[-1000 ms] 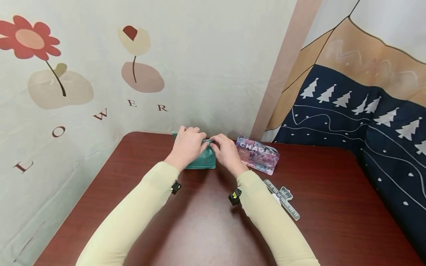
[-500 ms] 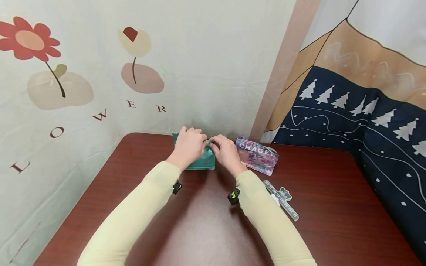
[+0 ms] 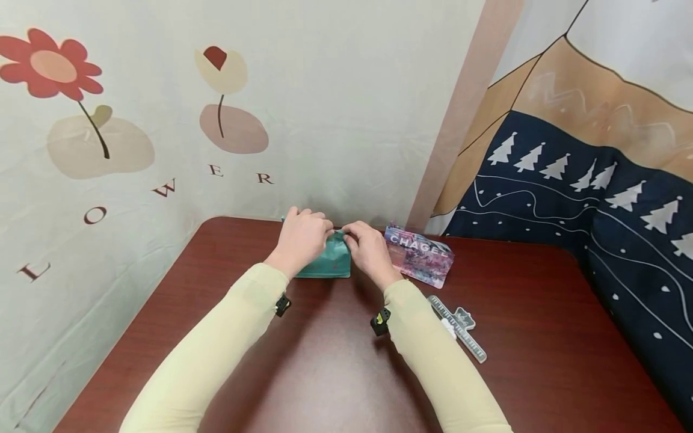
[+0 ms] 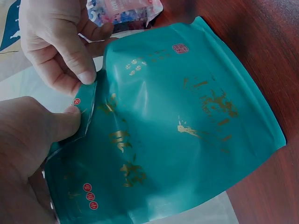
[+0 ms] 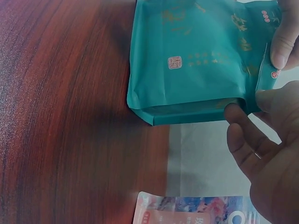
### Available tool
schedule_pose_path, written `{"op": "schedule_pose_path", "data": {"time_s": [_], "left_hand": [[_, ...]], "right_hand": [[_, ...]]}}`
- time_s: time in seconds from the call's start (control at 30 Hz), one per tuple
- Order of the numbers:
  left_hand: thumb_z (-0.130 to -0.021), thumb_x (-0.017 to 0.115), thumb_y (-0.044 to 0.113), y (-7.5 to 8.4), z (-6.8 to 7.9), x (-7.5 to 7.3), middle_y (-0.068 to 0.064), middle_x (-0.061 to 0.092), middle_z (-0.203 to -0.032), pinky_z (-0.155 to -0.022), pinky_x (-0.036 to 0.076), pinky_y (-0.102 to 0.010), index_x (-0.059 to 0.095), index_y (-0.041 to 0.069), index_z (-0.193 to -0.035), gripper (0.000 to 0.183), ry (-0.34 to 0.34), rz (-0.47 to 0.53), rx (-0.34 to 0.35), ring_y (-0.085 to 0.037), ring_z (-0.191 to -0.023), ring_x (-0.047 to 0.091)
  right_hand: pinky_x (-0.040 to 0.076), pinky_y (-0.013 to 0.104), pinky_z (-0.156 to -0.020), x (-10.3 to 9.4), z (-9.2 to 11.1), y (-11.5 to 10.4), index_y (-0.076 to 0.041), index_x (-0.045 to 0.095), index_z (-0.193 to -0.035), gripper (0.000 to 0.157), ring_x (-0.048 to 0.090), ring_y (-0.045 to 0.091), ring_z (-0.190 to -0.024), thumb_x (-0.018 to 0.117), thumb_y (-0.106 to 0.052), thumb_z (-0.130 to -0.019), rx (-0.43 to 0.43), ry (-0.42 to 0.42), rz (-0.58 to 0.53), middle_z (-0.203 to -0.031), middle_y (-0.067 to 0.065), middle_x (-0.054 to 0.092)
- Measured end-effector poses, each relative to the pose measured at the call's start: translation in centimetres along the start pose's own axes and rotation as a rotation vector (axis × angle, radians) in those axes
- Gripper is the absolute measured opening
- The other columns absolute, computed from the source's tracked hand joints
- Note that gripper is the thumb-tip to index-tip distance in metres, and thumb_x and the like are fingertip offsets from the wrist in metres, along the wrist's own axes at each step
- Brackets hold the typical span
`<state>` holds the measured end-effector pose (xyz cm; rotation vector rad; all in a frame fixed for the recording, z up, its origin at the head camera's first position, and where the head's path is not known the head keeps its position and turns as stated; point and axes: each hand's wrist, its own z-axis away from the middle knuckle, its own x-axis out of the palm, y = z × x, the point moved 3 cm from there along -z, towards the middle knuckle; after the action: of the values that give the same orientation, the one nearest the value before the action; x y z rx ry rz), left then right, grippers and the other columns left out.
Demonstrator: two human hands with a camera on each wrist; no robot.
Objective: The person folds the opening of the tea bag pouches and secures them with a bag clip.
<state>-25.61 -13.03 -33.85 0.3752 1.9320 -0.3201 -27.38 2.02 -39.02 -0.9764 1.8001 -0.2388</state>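
Slightly changed: 1 teal, glossy, gold-lettered pouch (image 3: 332, 260), near the far edge of 1 red-brown wood-grain table (image 3: 346, 367), shows a little more front between left hand (image 3: 303, 239) and right hand (image 3: 370, 248) than 1 second ago. Both hands: thumbs and fingers pinching its folded top edge. Judged: folding little advanced, fold dependent on both grips.

the left hand (image 4: 23, 147) and right hand (image 4: 60, 37) pinch the folded edge (image 4: 87, 112) of a gold-lettered teal bag (image 4: 161, 116); a pink-and-blue pouch (image 4: 127, 12) shows partly beyond it, and a reddish-brown table (image 4: 252, 32) lies alongside.
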Motion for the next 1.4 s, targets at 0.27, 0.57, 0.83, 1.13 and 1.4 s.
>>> {"op": "schedule_pose_path", "data": {"time_s": [0.27,0.57,0.83,1.13,1.4], "left_hand": [[-0.099,0.071,0.025,-0.3,0.1,0.0,-0.001,0.072,-0.081,-0.073,0.041,-0.041,0.079,0.018,-0.088,0.015,0.009,-0.006,0.011,-0.026,-0.074,0.059],[-0.105,0.06,0.031,-1.5,0.3,-0.7,-0.005,0.072,-0.09,-0.085,0.045,-0.047,0.074,0.016,-0.098,0.022,-0.129,-0.061,-0.053,-0.03,-0.087,0.063],[-0.106,0.059,0.03,-1.8,0.1,-0.9,-0.004,0.072,-0.082,-0.081,0.043,-0.044,0.076,0.018,-0.089,0.027,-0.182,-0.023,-0.094,-0.028,-0.081,0.062],[-0.103,0.064,0.034,-2.4,0.0,-0.5,0.0,0.067,-0.07,-0.077,0.042,-0.042,0.074,0.019,-0.085,0.026,-0.137,0.002,-0.091,-0.025,-0.075,0.064],[-0.1,0.069,0.037,-2.9,0.8,-0.5,-0.006,0.073,-0.085,-0.076,0.046,-0.045,0.077,0.011,-0.097,0.027,-0.036,0.059,-0.041,-0.031,-0.081,0.065]], "right_hand": [[0.055,0.043,-0.089,0.1,0.1,0.0,-0.008,0.077,-0.107,0.012,0.072,0.027,-0.101,0.069,-0.008,-0.098,-0.027,0.036,-0.013,-0.107,0.006,0.074],[0.055,0.042,-0.091,0.0,-0.1,0.2,-0.009,0.077,-0.107,0.013,0.072,0.026,-0.103,0.068,-0.007,-0.099,-0.026,0.04,-0.025,-0.11,0.006,0.074],[0.055,0.042,-0.093,0.0,-0.1,0.1,-0.008,0.077,-0.109,0.013,0.071,0.026,-0.105,0.068,-0.008,-0.1,-0.021,0.012,-0.034,-0.11,0.006,0.074],[0.055,0.042,-0.093,0.2,-0.2,0.2,-0.008,0.077,-0.109,0.013,0.071,0.026,-0.105,0.067,-0.006,-0.099,-0.02,0.013,-0.032,-0.11,0.007,0.073],[0.055,0.043,-0.094,0.0,0.0,0.3,-0.008,0.077,-0.112,0.016,0.071,0.026,-0.106,0.067,-0.006,-0.099,-0.025,0.013,-0.038,-0.111,0.007,0.074]]}}
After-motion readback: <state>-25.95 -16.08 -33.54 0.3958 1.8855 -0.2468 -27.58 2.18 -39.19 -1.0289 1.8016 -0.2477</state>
